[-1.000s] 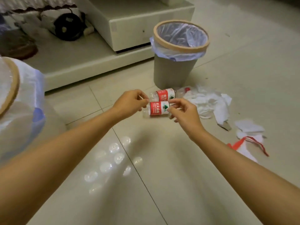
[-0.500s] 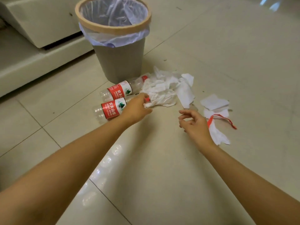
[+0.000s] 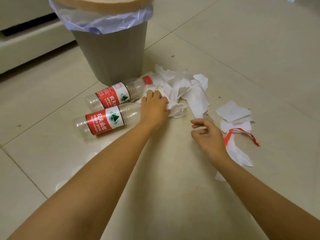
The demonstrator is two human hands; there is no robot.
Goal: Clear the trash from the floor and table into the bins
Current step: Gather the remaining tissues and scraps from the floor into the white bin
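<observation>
The pale tiled floor [image 3: 242, 49] fills the view, with the base of a light-coloured piece of furniture [image 3: 26, 44] far off to the left of both hands. Just beyond the left hand [image 3: 155, 106] stands a grey bin [image 3: 112, 54] with a tan rim and a bluish plastic liner folded over its edge. The left hand's grip is curled down into a heap of crumpled white tissue [image 3: 183, 89] that spreads from under its fingers away to the right. Immediately left of that hand lie two empty clear bottles side by side on the floor: the near bottle [image 3: 102, 122], touching the wrist, and the far bottle [image 3: 114, 97], whose red cap pokes into the tissue beside the bin's foot. Both carry red-and-white labels reading "NONGFU SPRING" with Chinese characters and a green mountain mark. The right hand [image 3: 208, 136] hovers low with its grip loosely curled, holding nothing, thumb and forefinger apart. Just right of it lie flat white paper scraps [image 3: 233, 112] and a torn white wrapper with a red strip [image 3: 240, 135], partly hidden behind the right wrist.
</observation>
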